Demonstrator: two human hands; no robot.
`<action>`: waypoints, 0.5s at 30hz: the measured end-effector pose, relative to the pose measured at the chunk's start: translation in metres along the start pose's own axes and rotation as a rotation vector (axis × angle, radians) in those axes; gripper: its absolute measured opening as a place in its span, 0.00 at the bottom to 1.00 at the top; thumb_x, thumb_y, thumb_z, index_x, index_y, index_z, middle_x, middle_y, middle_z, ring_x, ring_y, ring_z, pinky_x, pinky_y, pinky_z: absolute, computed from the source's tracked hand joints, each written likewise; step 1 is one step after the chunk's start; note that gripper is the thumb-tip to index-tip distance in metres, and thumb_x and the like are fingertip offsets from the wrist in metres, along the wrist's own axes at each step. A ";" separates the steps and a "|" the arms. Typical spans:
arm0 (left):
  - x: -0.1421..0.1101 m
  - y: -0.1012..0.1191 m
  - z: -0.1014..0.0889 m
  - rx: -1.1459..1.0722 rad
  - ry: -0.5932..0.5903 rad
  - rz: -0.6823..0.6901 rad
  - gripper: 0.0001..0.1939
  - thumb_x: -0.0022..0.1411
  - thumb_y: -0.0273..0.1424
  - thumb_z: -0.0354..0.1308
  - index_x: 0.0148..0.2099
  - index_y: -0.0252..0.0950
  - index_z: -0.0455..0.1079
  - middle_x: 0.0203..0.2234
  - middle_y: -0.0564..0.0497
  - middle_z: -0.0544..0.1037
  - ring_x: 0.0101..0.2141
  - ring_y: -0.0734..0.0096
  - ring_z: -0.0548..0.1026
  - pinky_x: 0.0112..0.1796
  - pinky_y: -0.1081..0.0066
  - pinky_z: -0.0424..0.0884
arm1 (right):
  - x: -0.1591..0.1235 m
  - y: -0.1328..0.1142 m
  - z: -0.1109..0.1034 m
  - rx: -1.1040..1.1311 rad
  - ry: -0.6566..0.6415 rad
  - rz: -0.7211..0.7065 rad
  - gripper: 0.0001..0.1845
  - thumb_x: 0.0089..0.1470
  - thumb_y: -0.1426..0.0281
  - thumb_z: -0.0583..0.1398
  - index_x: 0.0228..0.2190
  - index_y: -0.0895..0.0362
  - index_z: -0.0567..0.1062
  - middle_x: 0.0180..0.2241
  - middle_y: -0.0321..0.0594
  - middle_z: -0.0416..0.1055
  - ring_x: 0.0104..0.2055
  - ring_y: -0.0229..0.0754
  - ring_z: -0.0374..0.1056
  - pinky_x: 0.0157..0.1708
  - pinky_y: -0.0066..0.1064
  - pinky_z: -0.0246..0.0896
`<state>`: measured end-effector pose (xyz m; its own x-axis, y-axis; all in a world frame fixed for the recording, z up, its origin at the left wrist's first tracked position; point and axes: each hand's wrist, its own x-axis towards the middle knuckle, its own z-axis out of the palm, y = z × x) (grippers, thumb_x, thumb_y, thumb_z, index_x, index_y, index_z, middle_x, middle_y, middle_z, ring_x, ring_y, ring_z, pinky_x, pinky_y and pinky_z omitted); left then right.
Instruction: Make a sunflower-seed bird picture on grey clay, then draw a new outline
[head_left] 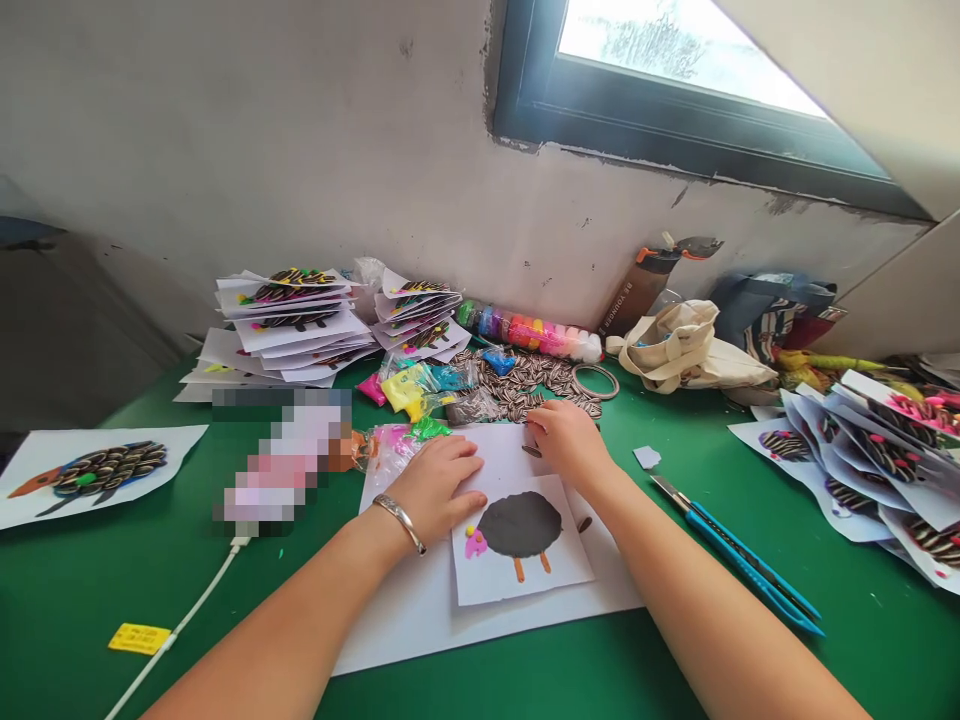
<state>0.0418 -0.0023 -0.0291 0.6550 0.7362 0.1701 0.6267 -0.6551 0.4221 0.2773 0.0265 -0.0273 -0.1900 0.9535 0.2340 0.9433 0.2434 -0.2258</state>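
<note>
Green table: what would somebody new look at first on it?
Probably the black oval with orange legs on the small white card beside the left hand. Then maybe the striped seeds heaped beyond the right hand, and the blue cutter on the right of the green table.

1. The left forearm point(300, 610), bare, slants up and rightward from the bottom edge.
2. The left wrist point(394, 525) is held low, nearly in line with the forearm.
3. The left grip point(439, 485) lies back upward, its fingers point(457, 450) loosely extended toward the right, the thumb point(469, 505) set apart from them.
4. The right forearm point(697, 570), also bare, slants up and leftward from the lower right.
5. The right grip point(568, 437) reaches farther forward, back upward, fingers bent and pointing left; whether its fingertips pinch together is unclear.
6. The two grips are near each other, apart.
</note>
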 end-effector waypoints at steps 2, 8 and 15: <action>0.000 0.000 0.000 -0.003 0.002 -0.004 0.13 0.57 0.34 0.61 0.44 0.35 0.74 0.47 0.42 0.73 0.51 0.52 0.67 0.53 0.56 0.62 | 0.006 -0.001 0.004 -0.042 -0.015 -0.038 0.12 0.52 0.78 0.56 0.24 0.57 0.77 0.28 0.46 0.70 0.36 0.46 0.64 0.35 0.34 0.53; 0.000 0.002 -0.001 0.001 0.010 -0.003 0.12 0.56 0.34 0.62 0.42 0.36 0.74 0.46 0.44 0.74 0.51 0.53 0.67 0.53 0.57 0.63 | 0.003 -0.007 0.004 -0.072 0.006 -0.066 0.10 0.54 0.79 0.55 0.28 0.59 0.76 0.31 0.50 0.70 0.37 0.48 0.64 0.36 0.35 0.54; 0.002 0.002 -0.001 0.011 -0.008 0.007 0.12 0.57 0.35 0.61 0.42 0.35 0.75 0.47 0.44 0.74 0.50 0.53 0.68 0.52 0.56 0.63 | -0.043 -0.031 -0.029 0.404 0.002 -0.052 0.13 0.60 0.75 0.52 0.37 0.54 0.75 0.34 0.39 0.73 0.36 0.40 0.68 0.35 0.29 0.62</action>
<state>0.0437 -0.0024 -0.0269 0.6624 0.7305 0.1660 0.6271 -0.6619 0.4108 0.2645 -0.0272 -0.0026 -0.2336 0.9379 0.2563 0.7493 0.3417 -0.5673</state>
